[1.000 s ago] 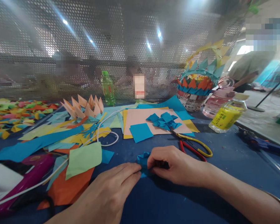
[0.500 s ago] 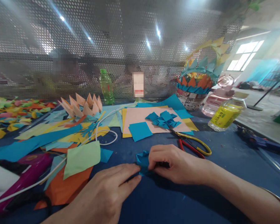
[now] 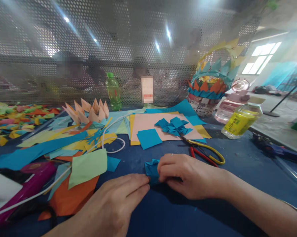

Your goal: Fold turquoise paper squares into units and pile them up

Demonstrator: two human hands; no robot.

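Note:
A small piece of folded blue paper (image 3: pixel 152 168) lies on the dark blue table in front of me, creased along its upper edge. At its lower left corner, my left hand (image 3: pixel 122 194) is closed with thumb and fingertips on the paper. My right hand (image 3: pixel 180 174) has curled fingers pinching the right side and covers that part. Beyond my hands are a flat blue paper square (image 3: pixel 149 138) and a cluster of folded blue pieces (image 3: pixel 175 125), both on a pink sheet (image 3: pixel 143 121). Scissors (image 3: pixel 207 151) with yellow and red handles lie beside my right hand.
Left are paper scraps, a green sheet (image 3: pixel 89 166), a purple glue gun (image 3: pixel 32 187) with white cord and a peach folded-paper ring (image 3: pixel 89 113). Behind stand a green bottle (image 3: pixel 113 92), a paper basket (image 3: pixel 204 102) and a yellow-labelled bottle (image 3: pixel 241 120). A dark tool (image 3: pixel 274 148) lies right.
Both hands stay at the blue paper. My right hand has shifted very slightly, its fingers a little more closed over the paper's right side. The other things lie as before.

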